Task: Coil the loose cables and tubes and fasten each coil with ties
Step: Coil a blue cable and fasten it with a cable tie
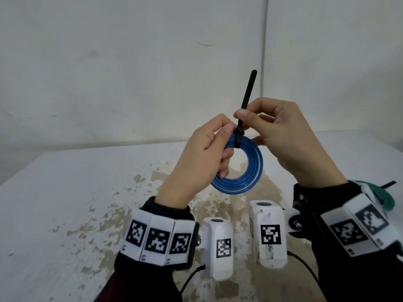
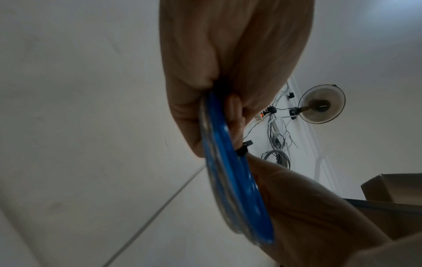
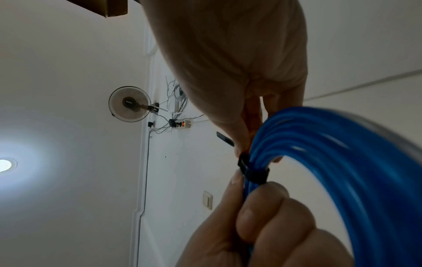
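A white worktop [image 1: 54, 214] with worn, brownish patches runs out to a plain pale wall [image 1: 130, 62]; both hands are raised above it.

Nearest, the left hand [image 1: 196, 162] has its fingers curled round the blue tube coil [image 1: 254, 171], gripping the rim at about ten o'clock, thumb pressed right beside the black tie [image 1: 244, 110]. The coil hangs on edge, clear of the worktop. Just beyond, at one o'clock from the coil, the right hand [image 1: 281, 138] pinches the tie's tail between thumb and forefinger, close above the tie head; the free tail stands up toward twelve o'clock. The right wrist view shows the tie band [image 3: 253, 174] already looped snug round the bundled turns. At the far right edge, behind the right wrist, something green [image 1: 386, 199] lies on the worktop, too hidden to name.

Risks, as I judge them:
- If the left grip slackens while the tail is pulled, the springy turns could fan out and one may slip outside the band, leaving a loose loop.
- A pull angled off the head's line could skew the band or drag it along the rim.
- Over-tightening could pinch or kink the soft tube.
- The smooth tail may slide through the right pinch, jerking the coil free.
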A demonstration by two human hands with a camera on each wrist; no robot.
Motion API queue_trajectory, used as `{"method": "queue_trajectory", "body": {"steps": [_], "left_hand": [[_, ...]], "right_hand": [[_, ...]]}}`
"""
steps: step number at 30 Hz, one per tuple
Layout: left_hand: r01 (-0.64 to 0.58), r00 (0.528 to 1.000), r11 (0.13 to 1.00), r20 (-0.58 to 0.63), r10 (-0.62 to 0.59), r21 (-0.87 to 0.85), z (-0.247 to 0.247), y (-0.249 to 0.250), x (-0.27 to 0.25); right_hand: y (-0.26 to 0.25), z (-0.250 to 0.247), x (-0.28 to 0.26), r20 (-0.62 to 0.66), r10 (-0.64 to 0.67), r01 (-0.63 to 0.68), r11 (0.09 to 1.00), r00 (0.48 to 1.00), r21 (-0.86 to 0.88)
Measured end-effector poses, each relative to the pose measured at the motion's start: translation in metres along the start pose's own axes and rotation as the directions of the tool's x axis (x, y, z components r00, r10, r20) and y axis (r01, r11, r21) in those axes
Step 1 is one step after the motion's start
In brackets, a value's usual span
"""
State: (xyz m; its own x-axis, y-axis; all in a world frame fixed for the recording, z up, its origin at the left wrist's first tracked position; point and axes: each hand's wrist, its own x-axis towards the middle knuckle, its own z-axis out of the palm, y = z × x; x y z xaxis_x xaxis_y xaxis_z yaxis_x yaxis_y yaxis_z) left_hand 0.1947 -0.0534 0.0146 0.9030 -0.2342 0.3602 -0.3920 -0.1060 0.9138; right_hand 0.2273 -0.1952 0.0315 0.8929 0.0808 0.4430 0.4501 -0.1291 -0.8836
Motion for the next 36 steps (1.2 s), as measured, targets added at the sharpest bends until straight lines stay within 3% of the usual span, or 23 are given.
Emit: {"method": "queue_trajectory", "body": {"steps": [3,5,8,11,15,19,24,27,29,31,33,36], "left_hand": [[0.011,1.000,0.999,0.003,-0.011,0.030,0.002,-0.001,0.000],[0.073,0.997,0.996,-0.010,-0.073,-0.042,0.000,-0.003,0.000],[0.168,0.984,0.971,-0.023,-0.175,-0.172,-0.006,-0.003,0.000],[0.176,0.983,0.965,-0.010,-0.181,-0.197,-0.010,0.000,0.000],[0.131,0.990,0.985,-0.041,-0.137,-0.112,-0.006,0.002,0.000],[0.073,0.991,0.997,-0.110,-0.074,-0.013,0.000,-0.003,0.002],[0.032,0.987,0.988,-0.162,-0.006,0.154,0.004,-0.008,0.003],[0.061,0.976,0.996,-0.204,-0.074,-0.070,0.006,-0.005,0.004],[0.026,0.959,0.977,-0.272,-0.084,-0.210,0.002,-0.003,0.005],[-0.030,0.927,0.953,-0.364,-0.086,-0.302,-0.010,-0.003,0.005],[-0.060,0.909,0.917,-0.401,-0.113,-0.394,-0.023,-0.004,0.007],[-0.031,0.923,0.866,-0.346,-0.167,-0.499,-0.029,-0.006,0.008]], "right_hand": [[0.003,0.002,0.000,-0.032,-0.002,0.001,0.999,0.999,-0.032],[0.004,0.006,-0.001,-0.023,-0.009,0.007,0.997,1.000,-0.078],[0.001,0.008,-0.001,0.074,0.025,-0.020,0.998,0.997,-0.060],[-0.001,0.004,-0.001,0.139,0.051,-0.049,0.999,0.989,-0.012],[0.000,0.003,-0.001,0.133,0.032,-0.034,0.999,0.991,0.017],[0.006,0.008,0.001,0.030,-0.033,0.035,0.997,0.999,-0.065],[0.012,0.011,0.002,0.013,-0.014,0.016,0.992,1.000,-0.121],[0.010,0.009,0.004,0.035,-0.034,0.039,0.984,0.999,-0.173],[0.005,0.002,0.003,0.167,0.080,-0.063,0.992,0.983,-0.105],[-0.001,-0.009,-0.001,0.363,0.198,-0.205,0.979,0.911,-0.020],[-0.003,-0.017,-0.005,0.501,0.196,-0.223,0.975,0.843,-0.008],[-0.001,-0.015,-0.005,0.505,0.170,-0.217,0.976,0.846,0.035]]}}
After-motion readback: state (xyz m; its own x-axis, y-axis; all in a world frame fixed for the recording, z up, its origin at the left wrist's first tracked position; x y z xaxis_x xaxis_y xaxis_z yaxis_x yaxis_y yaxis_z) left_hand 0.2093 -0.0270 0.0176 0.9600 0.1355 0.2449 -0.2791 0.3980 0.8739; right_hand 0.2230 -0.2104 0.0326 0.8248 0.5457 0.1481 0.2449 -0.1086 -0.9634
